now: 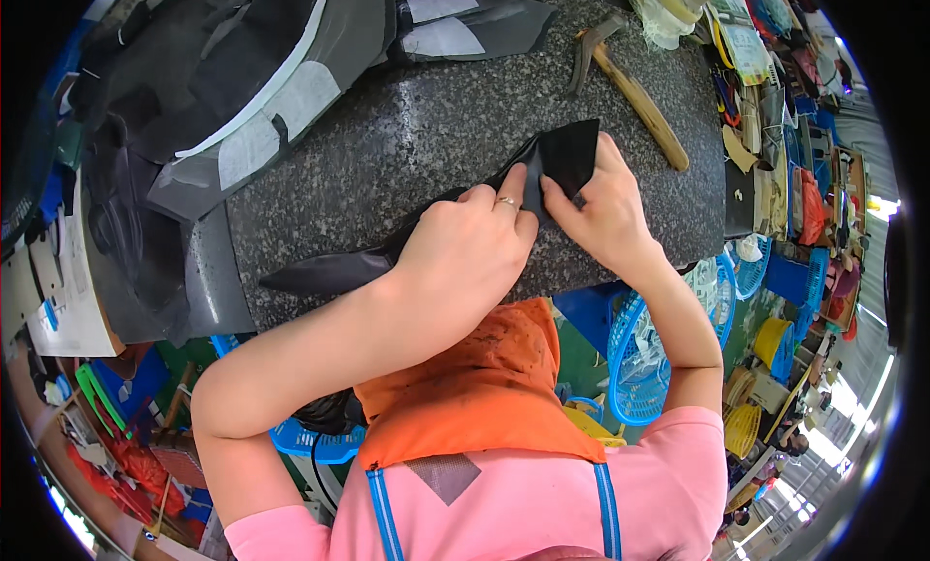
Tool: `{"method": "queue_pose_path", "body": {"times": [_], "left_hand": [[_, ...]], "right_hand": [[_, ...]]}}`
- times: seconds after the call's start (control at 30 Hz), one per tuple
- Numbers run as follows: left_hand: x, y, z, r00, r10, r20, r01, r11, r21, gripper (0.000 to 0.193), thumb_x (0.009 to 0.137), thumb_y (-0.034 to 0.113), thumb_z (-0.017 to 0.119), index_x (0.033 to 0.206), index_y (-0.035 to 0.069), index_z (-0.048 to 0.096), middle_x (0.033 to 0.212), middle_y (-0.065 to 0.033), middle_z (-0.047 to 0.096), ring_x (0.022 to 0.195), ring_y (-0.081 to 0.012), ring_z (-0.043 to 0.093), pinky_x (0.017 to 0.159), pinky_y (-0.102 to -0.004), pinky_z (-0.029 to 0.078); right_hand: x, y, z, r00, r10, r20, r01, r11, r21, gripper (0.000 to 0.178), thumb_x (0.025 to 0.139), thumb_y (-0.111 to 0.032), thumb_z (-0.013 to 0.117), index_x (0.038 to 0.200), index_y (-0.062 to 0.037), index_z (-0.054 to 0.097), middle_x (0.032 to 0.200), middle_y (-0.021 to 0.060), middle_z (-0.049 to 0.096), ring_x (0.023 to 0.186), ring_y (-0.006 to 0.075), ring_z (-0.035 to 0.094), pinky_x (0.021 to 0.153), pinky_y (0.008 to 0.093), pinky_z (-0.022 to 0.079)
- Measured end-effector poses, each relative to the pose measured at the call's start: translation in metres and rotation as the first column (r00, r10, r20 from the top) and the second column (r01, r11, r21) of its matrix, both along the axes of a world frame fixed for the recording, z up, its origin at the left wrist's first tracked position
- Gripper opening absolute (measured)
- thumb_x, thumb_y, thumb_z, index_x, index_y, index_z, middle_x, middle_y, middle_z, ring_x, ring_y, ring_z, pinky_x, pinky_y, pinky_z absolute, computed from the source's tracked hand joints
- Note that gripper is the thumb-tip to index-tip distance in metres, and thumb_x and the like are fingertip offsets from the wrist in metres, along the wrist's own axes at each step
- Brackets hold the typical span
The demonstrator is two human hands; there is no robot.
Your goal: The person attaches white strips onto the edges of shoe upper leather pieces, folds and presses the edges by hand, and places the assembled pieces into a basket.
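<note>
A long strip of black leather-like material (334,270) lies across the speckled stone slab (368,144) in front of me. My left hand (470,246) is closed over its middle, pressing with the fingers, and wears a ring. At the strip's right end, my right hand (605,207) pinches the raised, folded part between thumb and fingers. That end stands up off the stone, showing a matt black face. The strip's left end tapers and rests flat. Part of the strip is hidden under my left hand.
A hammer with a wooden handle (639,106) lies at the slab's far right. Black and grey cut pieces (291,125) are heaped at the left, with more at the back. Blue plastic baskets (639,358) stand below the right edge. Scissors and papers (741,67) crowd the right side.
</note>
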State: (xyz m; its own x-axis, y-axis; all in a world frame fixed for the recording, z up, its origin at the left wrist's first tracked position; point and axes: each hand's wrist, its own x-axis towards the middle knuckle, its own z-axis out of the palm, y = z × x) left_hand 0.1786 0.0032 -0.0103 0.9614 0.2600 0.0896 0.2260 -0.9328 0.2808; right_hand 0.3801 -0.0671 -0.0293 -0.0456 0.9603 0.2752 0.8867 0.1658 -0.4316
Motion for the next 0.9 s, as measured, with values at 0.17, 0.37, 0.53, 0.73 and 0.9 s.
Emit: {"method": "queue_pose_path", "body": {"times": [0.17,0.37,0.53,0.73,0.9], "left_hand": [[0.025,0.027,0.008,0.966,-0.160,-0.204,0.124,0.976,-0.177,0.030,0.072,0.005,0.066,0.099,-0.006,0.062,0.140,-0.0303,0.048,0.073,-0.0327,0.070,0.068,-0.0402,0.060],[-0.018,-0.015,0.010,0.981,0.187,-0.054,-0.192,0.975,-0.112,0.030,0.076,0.008,0.067,0.105,0.001,0.061,0.120,-0.0202,0.064,0.085,-0.0285,0.069,0.069,-0.0380,0.058],[-0.040,-0.011,0.018,0.878,0.471,-0.088,-0.460,0.776,-0.431,0.024,0.082,0.006,0.067,0.106,0.004,0.065,0.096,-0.0141,0.072,0.083,-0.0273,0.070,0.073,-0.0345,0.056],[-0.051,-0.012,0.001,0.779,0.624,0.069,-0.443,0.625,-0.643,0.013,0.083,0.006,0.069,0.094,0.000,0.072,0.098,-0.0128,0.070,0.090,-0.0289,0.069,0.081,-0.0339,0.053],[-0.055,-0.013,-0.003,0.805,0.592,0.038,-0.405,0.595,-0.695,0.014,0.083,0.007,0.069,0.094,-0.002,0.072,0.103,-0.0127,0.066,0.096,-0.0299,0.065,0.084,-0.0366,0.051]], "right_hand": [[0.008,0.016,0.012,0.920,-0.267,0.287,0.247,0.963,0.106,0.037,0.074,-0.010,0.071,0.107,0.0026,0.062,0.108,0.0173,0.060,0.107,0.0392,0.057,0.093,0.0473,0.048],[0.006,-0.012,0.024,0.966,0.157,0.203,-0.142,0.986,-0.089,0.053,0.071,-0.024,0.079,0.115,0.0002,0.062,0.121,0.0168,0.061,0.116,0.0349,0.059,0.106,0.0478,0.045],[-0.002,0.002,0.024,0.940,0.340,0.017,-0.334,0.931,-0.148,0.063,0.066,-0.038,0.083,0.111,0.0018,0.065,0.115,0.0167,0.064,0.112,0.0347,0.061,0.095,0.0422,0.051],[-0.037,0.019,0.034,0.869,0.487,-0.093,-0.495,0.859,-0.133,0.037,0.075,-0.024,0.078,0.100,-0.0003,0.065,0.102,0.0122,0.060,0.094,0.0303,0.062,0.080,0.0396,0.053],[-0.031,0.031,0.019,0.793,0.503,-0.344,-0.579,0.798,-0.169,0.010,0.079,-0.008,0.070,0.087,-0.0026,0.069,0.091,0.0081,0.060,0.092,0.0283,0.060,0.077,0.0394,0.051]]}}
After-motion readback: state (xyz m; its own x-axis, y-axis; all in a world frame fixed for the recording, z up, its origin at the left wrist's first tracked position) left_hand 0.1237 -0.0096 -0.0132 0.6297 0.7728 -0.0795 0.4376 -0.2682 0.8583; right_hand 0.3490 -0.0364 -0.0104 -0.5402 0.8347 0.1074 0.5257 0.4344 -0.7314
